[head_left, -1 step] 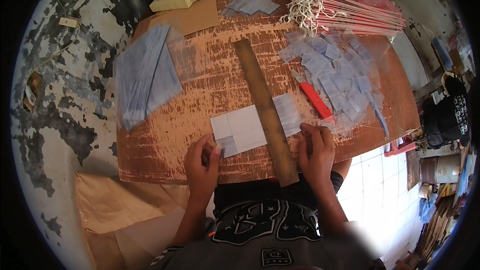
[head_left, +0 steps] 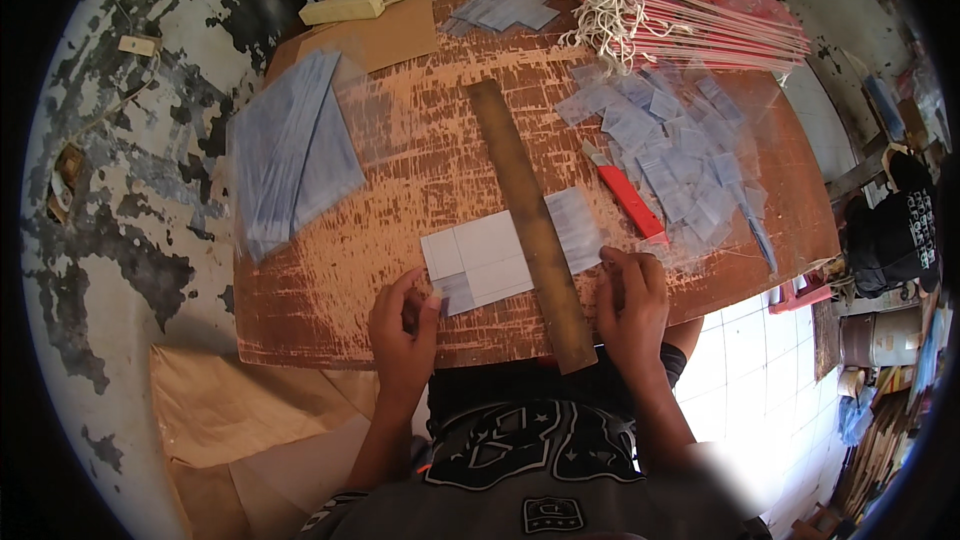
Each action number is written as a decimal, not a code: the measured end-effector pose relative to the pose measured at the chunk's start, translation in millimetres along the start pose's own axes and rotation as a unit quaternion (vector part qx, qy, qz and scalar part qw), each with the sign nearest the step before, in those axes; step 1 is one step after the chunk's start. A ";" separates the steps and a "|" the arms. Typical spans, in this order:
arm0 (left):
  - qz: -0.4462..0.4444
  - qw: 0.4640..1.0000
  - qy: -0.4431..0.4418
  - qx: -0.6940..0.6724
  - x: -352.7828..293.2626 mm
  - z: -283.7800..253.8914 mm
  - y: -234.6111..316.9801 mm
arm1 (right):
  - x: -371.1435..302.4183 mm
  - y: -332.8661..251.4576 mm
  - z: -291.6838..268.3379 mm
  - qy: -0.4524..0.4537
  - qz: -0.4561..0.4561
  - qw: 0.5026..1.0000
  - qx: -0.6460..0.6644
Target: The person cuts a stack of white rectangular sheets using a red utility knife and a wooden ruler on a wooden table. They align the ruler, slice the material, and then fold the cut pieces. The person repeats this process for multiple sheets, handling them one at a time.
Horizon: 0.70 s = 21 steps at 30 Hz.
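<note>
A white rectangular paper sheet (head_left: 480,260) with faint fold lines is lying flat near the tabletop's (head_left: 420,170) near edge, its right side tucked under a long brown wooden ruler (head_left: 530,220) that is running from the middle of the tabletop out past the near edge. The left hand (head_left: 403,335) is pinching the sheet's near left corner with thumb and fingertips. The right hand (head_left: 632,305) is resting with fingers curled on the near edge, just right of the ruler; whether it is gripping anything, I cannot tell. A red utility knife (head_left: 628,200) is lying near the right edge beside scattered small clear plastic bags (head_left: 670,140). A stack of bluish sheets (head_left: 290,150) is overhanging the left edge. Bare worn wood is lying open between stack and ruler.
</note>
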<state>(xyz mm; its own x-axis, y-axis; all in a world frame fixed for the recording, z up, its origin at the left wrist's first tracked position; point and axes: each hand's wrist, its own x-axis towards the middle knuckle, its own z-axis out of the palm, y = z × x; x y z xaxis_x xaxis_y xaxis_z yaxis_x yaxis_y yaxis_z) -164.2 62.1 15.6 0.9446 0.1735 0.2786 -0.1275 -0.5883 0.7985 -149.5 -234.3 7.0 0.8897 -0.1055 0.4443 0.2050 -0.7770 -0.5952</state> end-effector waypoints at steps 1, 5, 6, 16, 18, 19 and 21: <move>0.003 1.000 0.005 -0.001 0.1 0.0 1.2 | 0.1 -0.1 0.3 0.002 0.001 1.000 0.004; 0.011 1.000 0.015 0.008 1.4 -1.0 7.2 | -0.2 -0.5 0.0 0.008 0.001 1.000 0.009; 0.017 1.000 0.018 0.010 1.6 -1.0 8.5 | -0.4 -0.5 -0.2 0.009 0.000 1.000 0.010; 0.065 0.996 -0.005 -0.053 -2.1 -6.2 34.2 | -0.9 -1.6 -0.4 0.014 -0.003 1.000 0.001; 0.089 0.988 -0.059 -0.110 -7.4 -11.9 43.1 | -0.5 -1.6 -0.2 0.012 -0.002 1.000 0.005; 0.102 0.981 -0.086 -0.138 -10.2 -15.1 47.7 | -0.5 -1.0 -0.2 0.011 -0.002 1.000 0.005; 0.126 0.938 -0.208 -0.248 -16.2 -23.4 55.5 | -0.7 0.1 -0.3 0.008 -0.002 1.000 0.003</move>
<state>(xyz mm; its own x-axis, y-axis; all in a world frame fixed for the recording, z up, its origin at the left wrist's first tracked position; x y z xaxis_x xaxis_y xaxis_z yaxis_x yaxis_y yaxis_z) -193.7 45.2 67.9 0.8891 -0.3044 0.3419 -0.3897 -0.1116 0.9142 -150.2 -234.5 6.8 0.8824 -0.1122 0.4570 0.2115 -0.7731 -0.5980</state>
